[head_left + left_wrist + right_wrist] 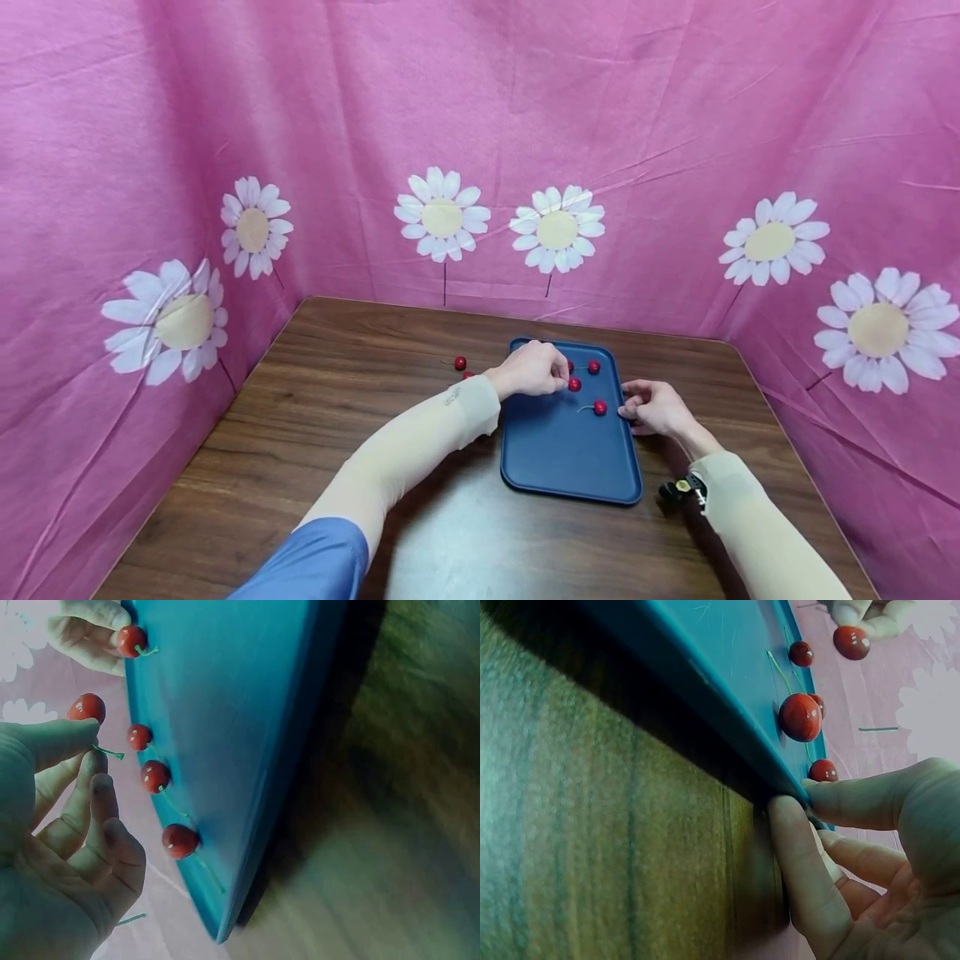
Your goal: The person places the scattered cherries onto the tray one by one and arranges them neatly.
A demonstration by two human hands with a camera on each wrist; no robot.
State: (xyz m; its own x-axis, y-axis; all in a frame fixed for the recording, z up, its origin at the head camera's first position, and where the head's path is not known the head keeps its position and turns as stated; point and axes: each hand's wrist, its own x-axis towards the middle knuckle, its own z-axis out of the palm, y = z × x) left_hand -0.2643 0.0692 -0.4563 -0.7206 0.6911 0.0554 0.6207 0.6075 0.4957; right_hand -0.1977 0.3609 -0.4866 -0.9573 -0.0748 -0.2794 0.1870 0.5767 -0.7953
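Over the far part of the blue tray [562, 454], the left hand [534, 369] pinches a red cherry [574, 384] by thumb and fingertips. In the left wrist view that cherry [88, 708] shows at the tips of the left hand [67, 825], its green stem below, held above the tray. Several other cherries with stems lie on the tray, one [599, 407] nearest the right hand [660, 408]. The right hand [877, 855] grips the tray's right rim between thumb and fingers, as the right wrist view shows.
On the wooden table [300, 450], left of the tray, lies a cherry [460, 363]; another [468, 375] is partly hidden by the left forearm. A pink curtain [495, 100] with white flowers stands behind the table and along its sides.
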